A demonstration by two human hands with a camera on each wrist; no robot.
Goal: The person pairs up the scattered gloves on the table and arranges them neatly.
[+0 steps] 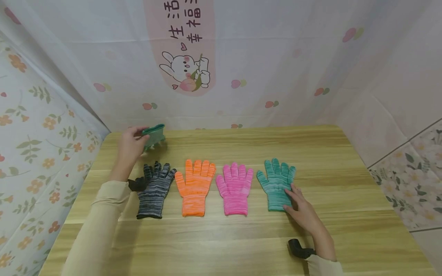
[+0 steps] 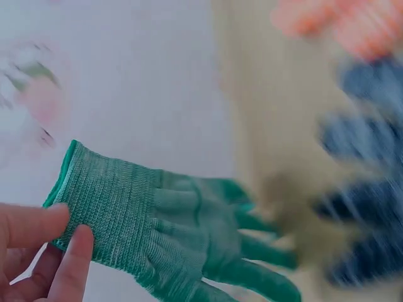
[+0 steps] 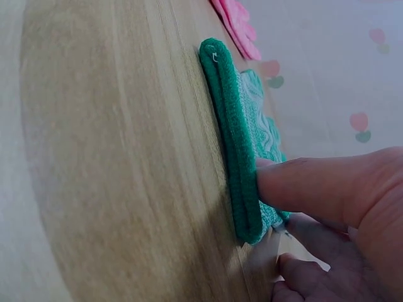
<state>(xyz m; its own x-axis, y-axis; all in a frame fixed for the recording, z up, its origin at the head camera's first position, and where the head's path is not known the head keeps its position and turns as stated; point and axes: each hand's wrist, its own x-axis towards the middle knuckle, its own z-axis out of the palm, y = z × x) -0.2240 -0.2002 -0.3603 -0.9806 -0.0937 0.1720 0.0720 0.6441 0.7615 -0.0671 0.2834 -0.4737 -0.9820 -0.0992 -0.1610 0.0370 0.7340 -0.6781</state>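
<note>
My left hand [image 1: 132,143] is raised at the table's back left corner. Thumb and fingers pinch the cuff of a green knit glove [image 2: 182,220], its fingers hanging away from my hand. On the table a second green glove [image 1: 276,186] lies flat, fingers pointing to the back. My right hand [image 1: 304,211] rests at its right edge, with the thumb [image 3: 302,182] touching the cuff and the other fingers beside it. To its left lie a pink glove [image 1: 236,189], an orange glove [image 1: 194,188] and a dark grey glove [image 1: 155,191], partly behind my left wrist's black mount.
The wooden table [image 1: 221,245] carries the gloves in one row. Behind it hangs a white curtain [image 1: 276,57] with a rabbit print, close against the back edge. A floral cloth [image 1: 38,153] hangs along the left side, and a pale panel [image 1: 397,96] stands at right.
</note>
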